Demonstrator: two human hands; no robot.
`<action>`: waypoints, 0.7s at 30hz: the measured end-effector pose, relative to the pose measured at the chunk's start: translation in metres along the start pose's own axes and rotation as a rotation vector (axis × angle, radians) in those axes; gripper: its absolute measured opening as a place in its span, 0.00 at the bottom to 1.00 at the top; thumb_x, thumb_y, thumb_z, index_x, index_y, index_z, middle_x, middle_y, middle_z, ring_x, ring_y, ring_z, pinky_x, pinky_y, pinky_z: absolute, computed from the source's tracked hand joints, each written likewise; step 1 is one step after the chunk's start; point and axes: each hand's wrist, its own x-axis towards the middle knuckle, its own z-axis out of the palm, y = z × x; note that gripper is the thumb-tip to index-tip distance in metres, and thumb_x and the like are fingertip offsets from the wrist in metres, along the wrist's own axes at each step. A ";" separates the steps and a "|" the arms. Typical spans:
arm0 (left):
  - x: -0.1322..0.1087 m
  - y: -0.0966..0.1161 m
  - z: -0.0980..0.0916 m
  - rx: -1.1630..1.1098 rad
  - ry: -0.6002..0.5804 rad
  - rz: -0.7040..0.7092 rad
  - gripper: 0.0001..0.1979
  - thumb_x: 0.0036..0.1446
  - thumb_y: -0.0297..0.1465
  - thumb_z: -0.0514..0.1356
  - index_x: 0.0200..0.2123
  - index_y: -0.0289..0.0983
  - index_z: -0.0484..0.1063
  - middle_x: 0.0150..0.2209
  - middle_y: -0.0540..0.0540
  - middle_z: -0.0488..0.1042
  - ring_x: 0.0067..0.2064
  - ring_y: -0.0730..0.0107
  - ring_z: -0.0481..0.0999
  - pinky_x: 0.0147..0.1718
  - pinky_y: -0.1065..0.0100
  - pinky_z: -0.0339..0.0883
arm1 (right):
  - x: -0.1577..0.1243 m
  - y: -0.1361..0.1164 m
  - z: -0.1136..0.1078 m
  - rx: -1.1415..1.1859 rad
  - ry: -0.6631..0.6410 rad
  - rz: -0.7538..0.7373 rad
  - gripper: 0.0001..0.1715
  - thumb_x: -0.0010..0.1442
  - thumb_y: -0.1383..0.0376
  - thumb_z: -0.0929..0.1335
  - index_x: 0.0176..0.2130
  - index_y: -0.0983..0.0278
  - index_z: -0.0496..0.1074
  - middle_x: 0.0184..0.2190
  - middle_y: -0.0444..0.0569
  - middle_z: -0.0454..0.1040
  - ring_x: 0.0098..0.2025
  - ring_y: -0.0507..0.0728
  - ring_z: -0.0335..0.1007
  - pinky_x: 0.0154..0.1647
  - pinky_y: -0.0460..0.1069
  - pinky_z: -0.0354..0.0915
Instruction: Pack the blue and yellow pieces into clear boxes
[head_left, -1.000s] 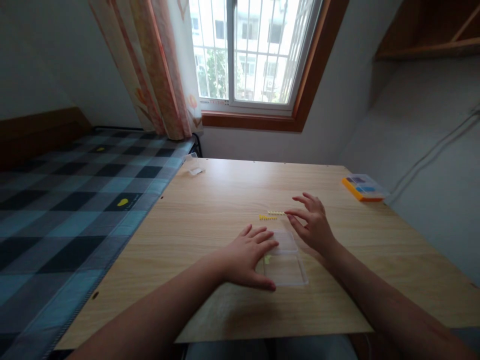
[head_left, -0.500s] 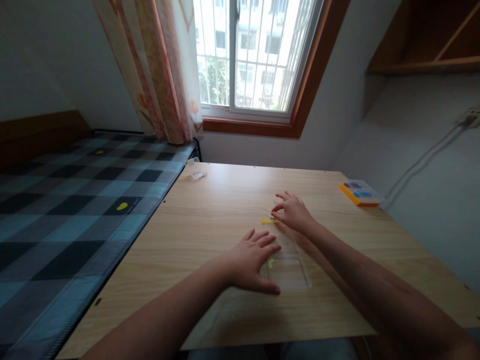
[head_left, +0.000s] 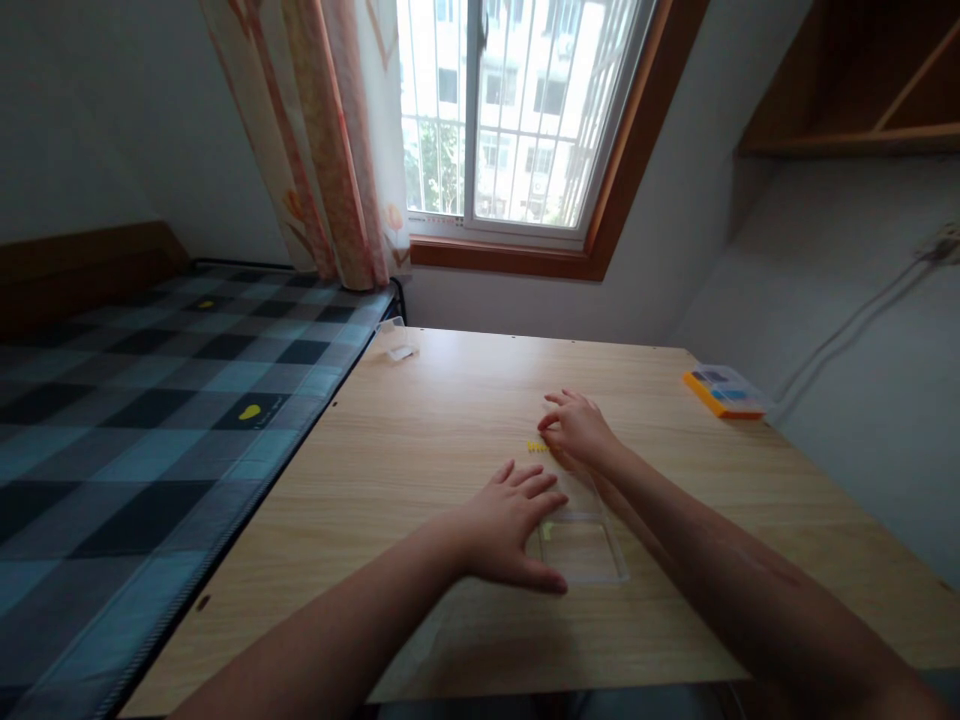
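Observation:
My left hand (head_left: 514,525) is open, its fingers spread over the left side of a clear plastic box (head_left: 611,560) with compartments. A small pale yellow piece (head_left: 548,530) shows in that box near my palm. Beyond the box lies a short row of tiny yellow pieces (head_left: 535,447) on the table. My right hand (head_left: 581,428) is over the right end of this row, thumb and index finger pinched together. Whatever sits between those fingertips is too small to make out, and the hand hides part of the row.
The wooden table (head_left: 435,430) carries a small clear container (head_left: 397,345) at its far left corner. An orange-edged case (head_left: 724,392) with a clear lid stands at the right edge. A bed with a checked cover (head_left: 187,420) adjoins the table's left side.
My right hand has shifted slightly left and lower along the yellow row, covering more of its right end. My left hand keeps its place over the box. The view has moved slightly.

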 end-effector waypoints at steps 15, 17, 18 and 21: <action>0.000 -0.003 0.002 -0.002 0.011 0.014 0.48 0.53 0.60 0.63 0.69 0.39 0.61 0.72 0.33 0.58 0.73 0.37 0.53 0.70 0.35 0.38 | -0.029 0.009 -0.032 0.168 0.143 -0.177 0.08 0.63 0.66 0.71 0.38 0.60 0.84 0.51 0.53 0.81 0.54 0.60 0.75 0.59 0.57 0.66; -0.001 -0.003 0.002 -0.005 0.013 0.015 0.49 0.52 0.60 0.64 0.69 0.39 0.61 0.72 0.34 0.58 0.73 0.37 0.53 0.70 0.36 0.38 | -0.048 0.013 -0.049 0.325 0.062 -0.366 0.09 0.65 0.63 0.70 0.38 0.60 0.83 0.42 0.51 0.83 0.43 0.56 0.78 0.48 0.51 0.71; -0.001 -0.003 0.002 -0.008 0.012 0.014 0.49 0.52 0.60 0.64 0.69 0.40 0.61 0.72 0.34 0.58 0.73 0.37 0.53 0.70 0.36 0.38 | -0.058 0.014 -0.056 0.411 0.007 -0.453 0.10 0.66 0.62 0.70 0.39 0.60 0.83 0.39 0.50 0.82 0.40 0.55 0.78 0.42 0.49 0.71; -0.001 -0.002 0.001 -0.020 0.002 0.009 0.50 0.51 0.60 0.64 0.70 0.40 0.60 0.72 0.34 0.58 0.73 0.37 0.53 0.70 0.36 0.37 | -0.086 0.014 -0.065 0.477 -0.120 -0.566 0.09 0.66 0.64 0.70 0.39 0.60 0.83 0.34 0.48 0.81 0.34 0.53 0.75 0.37 0.47 0.68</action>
